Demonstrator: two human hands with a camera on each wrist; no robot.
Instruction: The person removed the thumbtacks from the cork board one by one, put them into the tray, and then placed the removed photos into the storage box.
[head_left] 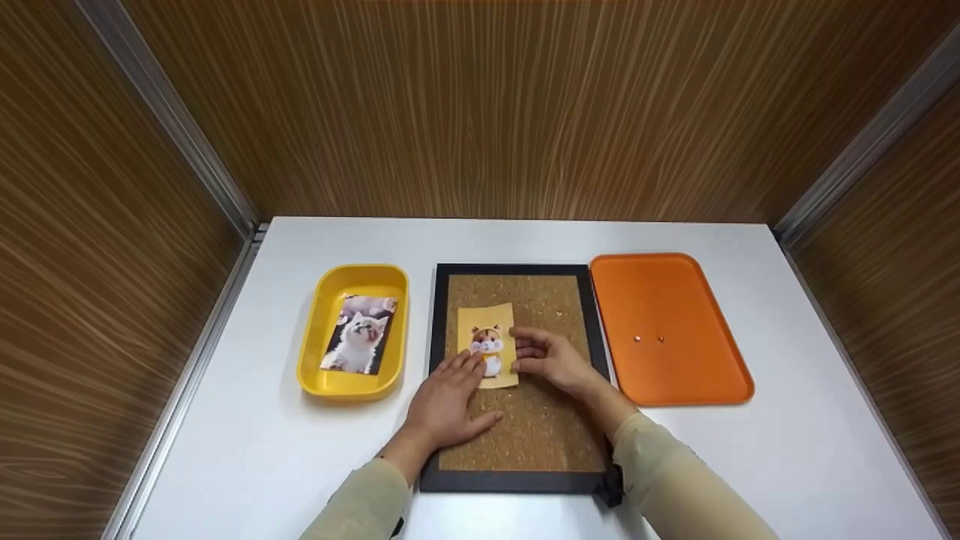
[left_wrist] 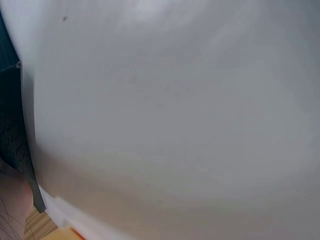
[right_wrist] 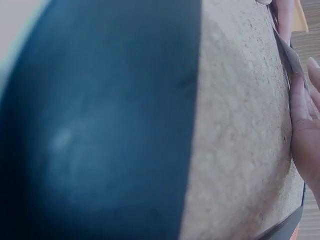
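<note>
Both forearms run off the bottom edge in the head view. The left hand [head_left: 448, 401] covers the near left corner of the yellow card [head_left: 487, 341]; whether the right hand [head_left: 551, 358] pinches anything is too small to tell. The two specks on the orange tray [head_left: 697, 375], right of that grip, are too tiny to name

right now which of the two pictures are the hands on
The hamster picture on the cork board; both hands touch it. The cat picture lies untouched in the yellow tray.

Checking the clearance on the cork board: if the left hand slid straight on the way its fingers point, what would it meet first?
Probably nothing new: the left hand already touches the hamster card; beyond lie bare cork board and its far frame.
</note>
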